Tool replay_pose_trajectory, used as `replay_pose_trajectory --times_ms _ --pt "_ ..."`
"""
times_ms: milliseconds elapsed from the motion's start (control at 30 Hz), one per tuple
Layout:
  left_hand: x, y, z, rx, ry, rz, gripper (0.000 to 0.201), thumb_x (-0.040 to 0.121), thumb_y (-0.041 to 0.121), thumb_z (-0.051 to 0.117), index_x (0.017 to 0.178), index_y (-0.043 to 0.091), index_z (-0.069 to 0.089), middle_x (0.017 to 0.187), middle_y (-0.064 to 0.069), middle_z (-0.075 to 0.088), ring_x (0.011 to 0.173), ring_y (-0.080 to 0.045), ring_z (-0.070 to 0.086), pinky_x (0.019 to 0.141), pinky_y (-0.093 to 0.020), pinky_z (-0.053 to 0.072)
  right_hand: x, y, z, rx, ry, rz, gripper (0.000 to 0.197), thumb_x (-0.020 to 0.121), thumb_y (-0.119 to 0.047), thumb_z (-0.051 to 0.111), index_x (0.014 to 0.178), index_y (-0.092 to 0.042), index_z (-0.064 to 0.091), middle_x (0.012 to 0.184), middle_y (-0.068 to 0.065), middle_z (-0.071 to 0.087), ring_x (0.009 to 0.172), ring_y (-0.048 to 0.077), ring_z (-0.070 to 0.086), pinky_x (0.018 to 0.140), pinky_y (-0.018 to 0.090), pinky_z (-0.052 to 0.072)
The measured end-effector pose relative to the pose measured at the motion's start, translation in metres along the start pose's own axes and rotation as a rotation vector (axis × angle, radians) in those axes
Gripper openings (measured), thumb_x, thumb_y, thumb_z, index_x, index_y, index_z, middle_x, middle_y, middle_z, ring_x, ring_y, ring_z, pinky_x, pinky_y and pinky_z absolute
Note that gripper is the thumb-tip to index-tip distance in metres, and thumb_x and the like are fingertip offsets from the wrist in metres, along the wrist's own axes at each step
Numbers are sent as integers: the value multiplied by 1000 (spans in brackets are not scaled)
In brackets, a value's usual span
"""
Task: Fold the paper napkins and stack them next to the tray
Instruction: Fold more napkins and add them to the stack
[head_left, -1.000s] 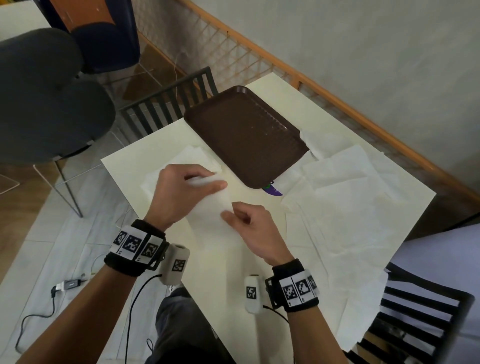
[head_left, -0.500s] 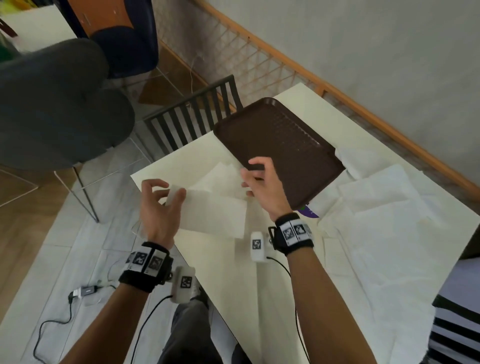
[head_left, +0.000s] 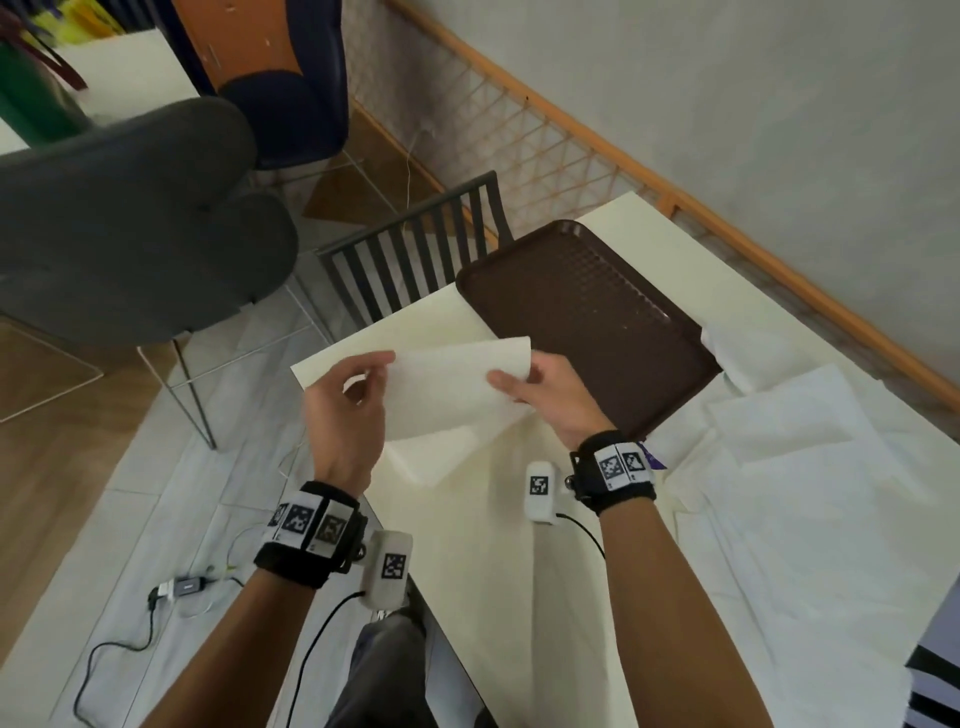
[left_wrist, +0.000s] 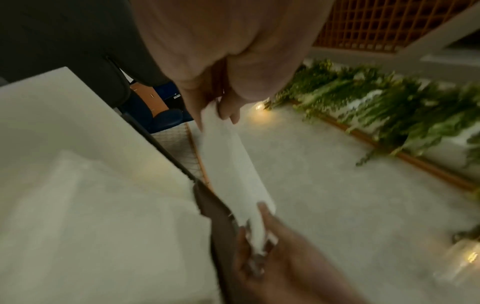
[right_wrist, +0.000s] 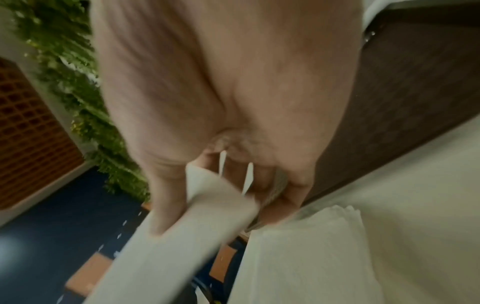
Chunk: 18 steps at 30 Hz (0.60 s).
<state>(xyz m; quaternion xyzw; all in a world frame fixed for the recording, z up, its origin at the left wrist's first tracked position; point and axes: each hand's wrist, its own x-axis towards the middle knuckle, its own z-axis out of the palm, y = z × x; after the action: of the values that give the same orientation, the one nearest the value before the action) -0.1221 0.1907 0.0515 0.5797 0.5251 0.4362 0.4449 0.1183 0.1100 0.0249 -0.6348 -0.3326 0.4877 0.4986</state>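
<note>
A folded white paper napkin (head_left: 447, 387) hangs in the air above the table's left corner, held at both ends. My left hand (head_left: 363, 384) pinches its left end, and my right hand (head_left: 511, 382) pinches its right end beside the brown tray (head_left: 587, 312). The left wrist view shows the napkin (left_wrist: 233, 164) stretched between both hands. In the right wrist view the thumb lies on top of the napkin (right_wrist: 182, 226). Under it, a stack of folded napkins (head_left: 431, 457) lies on the table left of the tray. Unfolded napkins (head_left: 789, 457) are spread over the table's right side.
The cream table (head_left: 519, 597) has its left corner near my left hand. A slatted dark chair (head_left: 415, 260) stands behind that corner, a grey padded chair (head_left: 130, 223) farther left. A wood rail (head_left: 727, 223) runs along the wall. Cables (head_left: 171, 592) lie on the floor.
Both hands lifted the folded napkin off the table and carried it up and toward the tray. The right hand moved from the tray edge onto the napkin's right end.
</note>
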Motion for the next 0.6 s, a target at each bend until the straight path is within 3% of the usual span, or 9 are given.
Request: replay_pose_trajectory --times_ms 67,133,233,300,367,433,533,600 --pt "-2 -20 3 155 -1 4 19 103 10 69 111 23 81 113 13 78 97 -8 73 84 -28 62 13 0 2 -126 149 7 18 98 -23 84 114 -16 79 110 1 85 105 21 81 95 43 66" --pt "-6 -42 10 303 -52 3 21 99 8 72 114 21 79 117 4 75 97 -14 71 83 -38 64 27 8 10 -409 220 48 23 97 -37 81 112 -20 77 111 0 82 110 26 76 101 48 61" --pt "-11 -66 21 517 -188 -8 28 92 -2 76 116 11 78 122 -10 68 90 -25 68 91 -47 61 36 27 28 -828 249 136 42 99 -44 72 135 -23 67 131 7 74 128 35 63 110 48 47" --pt "-20 -72 25 622 -235 10 29 89 -2 76 115 10 77 131 -14 58 105 -36 65 102 -47 55 30 33 36 -986 294 73 41 100 -39 72 136 -23 61 133 8 71 128 37 61 106 50 43" --pt "-31 -66 28 728 -216 77 32 87 5 79 118 15 76 141 -14 50 125 -41 51 110 -48 45 13 26 34 -1012 381 -43 37 99 -38 75 129 -24 58 128 7 68 124 36 59 102 52 47" --pt "-45 -55 30 766 -168 163 35 85 12 82 118 20 75 146 -13 49 133 -41 42 109 -49 40 -16 14 22 -973 443 -135 30 100 -40 73 122 -27 58 123 3 66 118 32 59 98 51 49" --pt "-76 -45 38 672 -192 324 31 85 13 81 114 22 75 134 -9 63 126 -37 53 105 -33 35 -77 1 -15 -928 371 -183 20 102 -44 68 114 -30 61 110 -4 65 107 24 61 92 46 52" --pt "-107 -39 46 558 -256 336 26 86 9 80 109 22 76 122 -5 69 114 -29 61 98 -28 39 -121 2 -48 -912 250 -147 15 102 -42 69 110 -31 63 105 -8 66 101 20 63 86 41 54"
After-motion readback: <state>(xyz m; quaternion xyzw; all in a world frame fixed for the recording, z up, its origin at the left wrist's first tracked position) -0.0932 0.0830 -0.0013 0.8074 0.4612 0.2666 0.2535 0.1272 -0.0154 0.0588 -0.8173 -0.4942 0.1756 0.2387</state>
